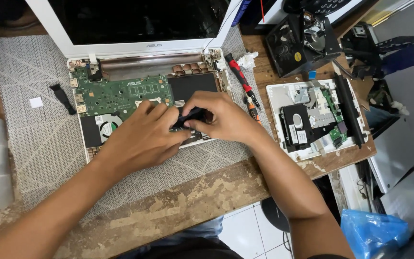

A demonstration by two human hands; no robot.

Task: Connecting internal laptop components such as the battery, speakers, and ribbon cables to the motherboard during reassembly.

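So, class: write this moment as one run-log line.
left hand: on open laptop | right hand: gripping small black part | red screwdriver: lying beside laptop | mat: under laptop

Both forearms are bare from the bottom edge of the view to the wrists, with no sleeves, watch, bracelets or gloves showing. The left hand [142, 139] and right hand [221, 117] carry no rings, and the nails are short. Blue denim covers the lap [192, 235] below, with dark cloth beside it.
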